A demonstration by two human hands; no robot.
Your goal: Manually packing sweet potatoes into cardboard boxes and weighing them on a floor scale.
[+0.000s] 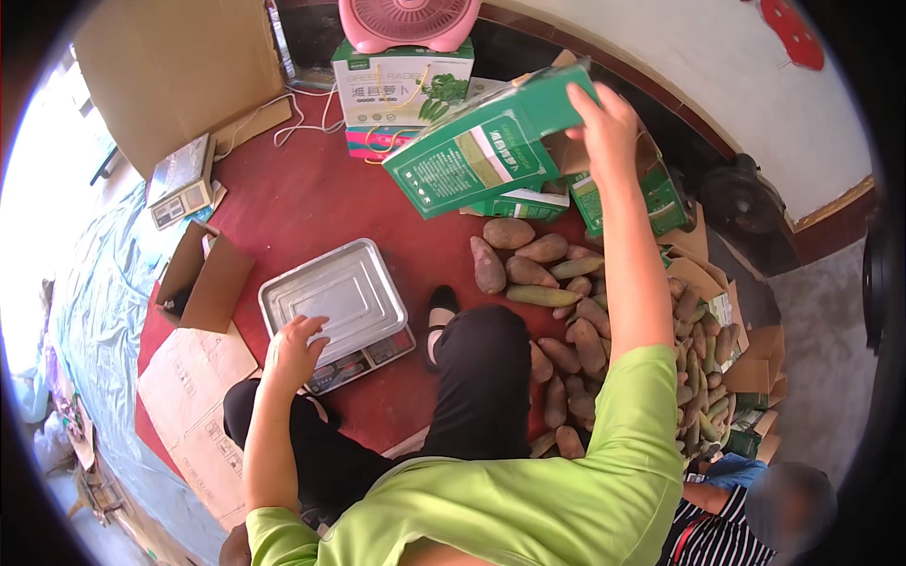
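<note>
My right hand (606,127) is raised at the far right, gripping the end of a green cardboard box (481,151), which is tilted in the air. Below that box lie several long root vegetables (533,247), some brownish and some green. My left hand (294,347) has its fingers apart over the near-left edge of a silver metal tray (354,288), and nothing shows in it. This tray sits on a weighing scale (363,363) with a dark display panel, on the red floor covering between my knees. Whether the left fingertips touch the tray I cannot tell.
A pink fan (411,24) stands on a white and green carton (406,90) at the back. More root vegetables (698,377) heap up at my right, beside open cartons (755,358). Another scale (181,179) and a brown box (212,283) are left. Another person (727,538) is at lower right.
</note>
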